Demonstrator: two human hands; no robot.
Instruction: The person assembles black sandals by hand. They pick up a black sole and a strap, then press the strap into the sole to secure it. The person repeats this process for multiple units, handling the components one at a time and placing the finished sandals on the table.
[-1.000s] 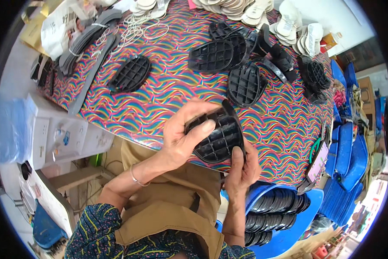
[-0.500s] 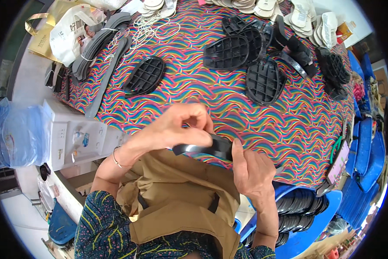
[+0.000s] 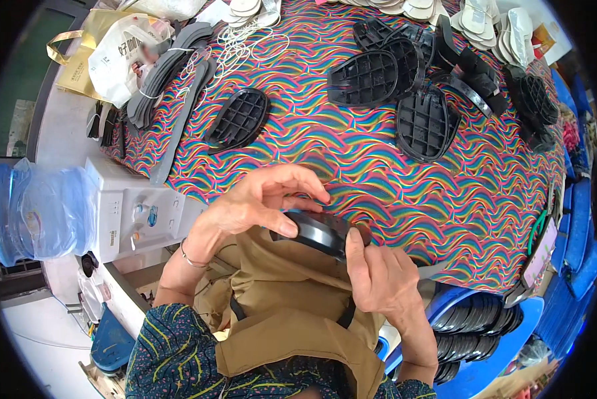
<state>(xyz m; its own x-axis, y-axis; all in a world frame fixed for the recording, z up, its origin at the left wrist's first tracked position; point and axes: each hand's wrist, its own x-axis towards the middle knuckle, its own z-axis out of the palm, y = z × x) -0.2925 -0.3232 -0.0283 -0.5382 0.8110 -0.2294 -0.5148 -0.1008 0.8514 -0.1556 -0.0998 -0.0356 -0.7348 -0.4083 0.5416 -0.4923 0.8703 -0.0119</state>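
Note:
A glossy black shoe sole (image 3: 318,234) is held at the table's near edge, over my brown apron. My right hand (image 3: 381,272) grips its right end, thumb on top and the other fingers curled. With its thumb pressed on the sole's upper left edge, my left hand (image 3: 255,203) holds the other side; its fingers arch loosely behind, and part of their contact is hidden. The pointed end of a grey strip (image 3: 435,271) shows beside my right wrist. Farther off on the patterned cloth lies a single black gridded sole (image 3: 238,118).
More black gridded soles (image 3: 423,125) pile up at the back right. Grey strips (image 3: 182,126), pale cord (image 3: 248,43) and bags (image 3: 122,63) lie at the left. A water dispenser (image 3: 135,216) stands left. Blue bin (image 3: 521,339) holds several black pieces at lower right.
The left fingers have opened out from a pinch, and the left thumb now rests on the sole. The sole has tilted, showing more of its glossy side. The whole view has shifted slightly.

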